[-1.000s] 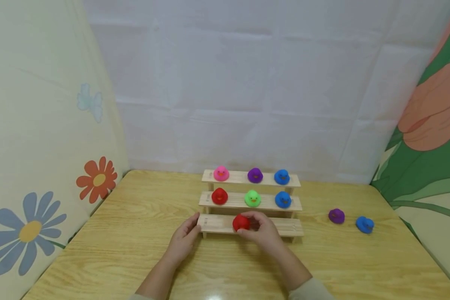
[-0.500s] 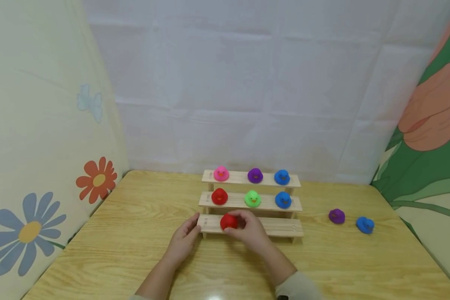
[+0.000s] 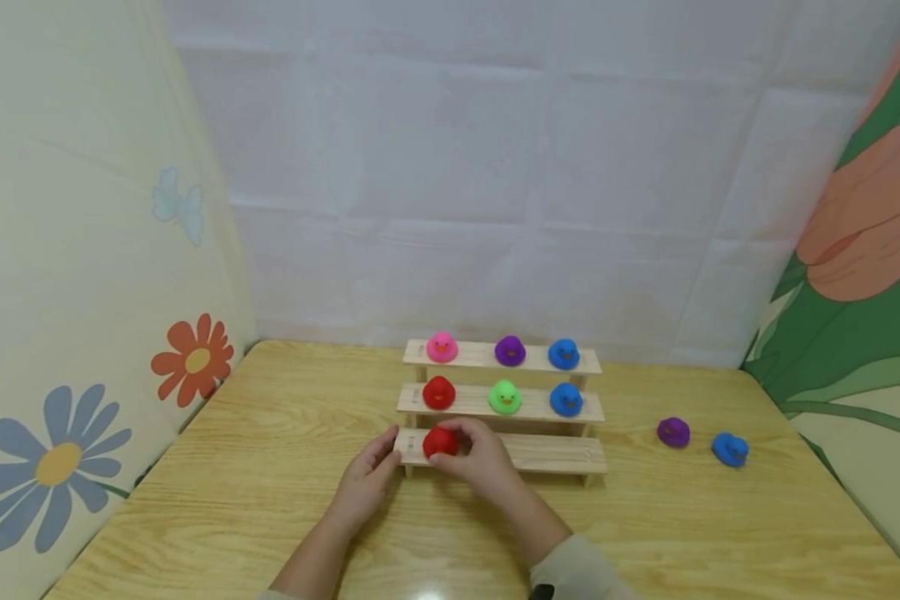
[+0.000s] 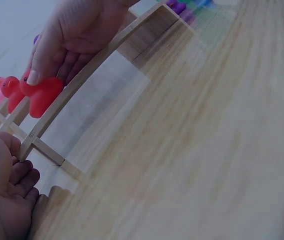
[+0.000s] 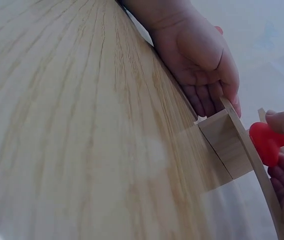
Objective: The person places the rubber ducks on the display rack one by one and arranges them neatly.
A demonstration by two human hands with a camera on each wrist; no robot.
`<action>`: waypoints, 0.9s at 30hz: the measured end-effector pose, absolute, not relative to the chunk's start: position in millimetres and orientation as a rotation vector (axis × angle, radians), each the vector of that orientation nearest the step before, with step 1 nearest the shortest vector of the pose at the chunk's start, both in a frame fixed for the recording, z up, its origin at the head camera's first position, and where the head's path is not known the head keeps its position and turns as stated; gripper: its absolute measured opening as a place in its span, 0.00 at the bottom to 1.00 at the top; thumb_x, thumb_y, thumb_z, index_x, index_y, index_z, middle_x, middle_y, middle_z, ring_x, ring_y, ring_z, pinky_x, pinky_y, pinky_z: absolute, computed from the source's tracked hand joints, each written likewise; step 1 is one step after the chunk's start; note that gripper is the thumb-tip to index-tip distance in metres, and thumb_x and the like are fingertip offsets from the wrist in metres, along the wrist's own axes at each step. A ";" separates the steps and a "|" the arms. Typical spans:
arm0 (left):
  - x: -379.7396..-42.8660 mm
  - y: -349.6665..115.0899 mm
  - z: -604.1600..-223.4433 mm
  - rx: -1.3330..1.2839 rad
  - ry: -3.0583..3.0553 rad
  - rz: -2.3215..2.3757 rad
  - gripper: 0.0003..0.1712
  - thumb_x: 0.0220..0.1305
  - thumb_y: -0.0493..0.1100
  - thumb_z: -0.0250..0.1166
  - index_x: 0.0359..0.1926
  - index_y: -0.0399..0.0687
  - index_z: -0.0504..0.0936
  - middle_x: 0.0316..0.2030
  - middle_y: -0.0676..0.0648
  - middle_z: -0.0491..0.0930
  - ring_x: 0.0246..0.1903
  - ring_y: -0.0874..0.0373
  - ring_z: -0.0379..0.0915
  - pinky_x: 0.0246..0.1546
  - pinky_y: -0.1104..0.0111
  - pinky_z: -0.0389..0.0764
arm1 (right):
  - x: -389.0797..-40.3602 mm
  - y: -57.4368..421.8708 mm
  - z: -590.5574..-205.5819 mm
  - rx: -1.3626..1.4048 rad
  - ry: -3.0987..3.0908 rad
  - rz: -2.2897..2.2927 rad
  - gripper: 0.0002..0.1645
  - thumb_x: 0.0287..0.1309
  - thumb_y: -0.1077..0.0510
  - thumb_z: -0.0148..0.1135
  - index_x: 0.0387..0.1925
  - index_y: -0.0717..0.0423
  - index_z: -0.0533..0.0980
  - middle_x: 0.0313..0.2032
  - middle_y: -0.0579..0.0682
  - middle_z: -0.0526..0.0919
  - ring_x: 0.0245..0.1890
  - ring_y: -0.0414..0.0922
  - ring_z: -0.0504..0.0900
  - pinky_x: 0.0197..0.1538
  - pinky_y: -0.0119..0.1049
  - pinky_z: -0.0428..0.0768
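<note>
A three-step wooden rack stands on the table, its lowest step nearest me. My right hand pinches a red rubber duck between thumb and fingers, near the left end of that lowest step. In the left wrist view this red duck sits right at the board's top, the thumb against its head. My left hand holds the left end of the same step, its thumb and fingers at the board's edge. Directly behind, on the middle step, are a second red duck and a green duck.
A blue duck ends the middle step. Pink, purple and blue ducks line the top step. Right of the rack, a purple duck and a blue duck lie on the table. White cloth hangs behind.
My right hand has moved the red duck leftward along the lowest step, from its middle to near the left end. The left hand has stayed at the step's end.
</note>
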State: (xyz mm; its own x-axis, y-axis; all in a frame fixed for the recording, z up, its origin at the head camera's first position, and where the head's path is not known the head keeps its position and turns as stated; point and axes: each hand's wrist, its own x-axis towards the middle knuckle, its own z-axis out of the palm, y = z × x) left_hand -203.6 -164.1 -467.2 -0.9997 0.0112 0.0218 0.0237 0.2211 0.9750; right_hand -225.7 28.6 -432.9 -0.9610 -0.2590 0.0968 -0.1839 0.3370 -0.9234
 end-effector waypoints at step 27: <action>-203.0 -164.9 -467.8 -0.105 -2.423 -1.931 0.29 0.74 0.37 0.50 0.71 0.29 0.59 0.70 0.31 0.62 0.71 0.41 0.56 0.71 0.51 0.60 | -229.2 16.5 -436.3 -0.410 2.532 -1.718 0.26 0.47 0.60 0.76 0.51 0.56 0.79 0.51 0.54 0.82 0.48 0.45 0.78 0.53 0.36 0.81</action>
State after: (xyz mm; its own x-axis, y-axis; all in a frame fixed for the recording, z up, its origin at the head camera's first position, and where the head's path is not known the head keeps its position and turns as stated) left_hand -203.0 -164.9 -467.8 -0.9968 0.0274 0.0746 0.0789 0.2220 0.9719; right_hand -229.2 16.5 -436.3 -0.9633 -0.2480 0.1031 -0.1874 0.3456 -0.9195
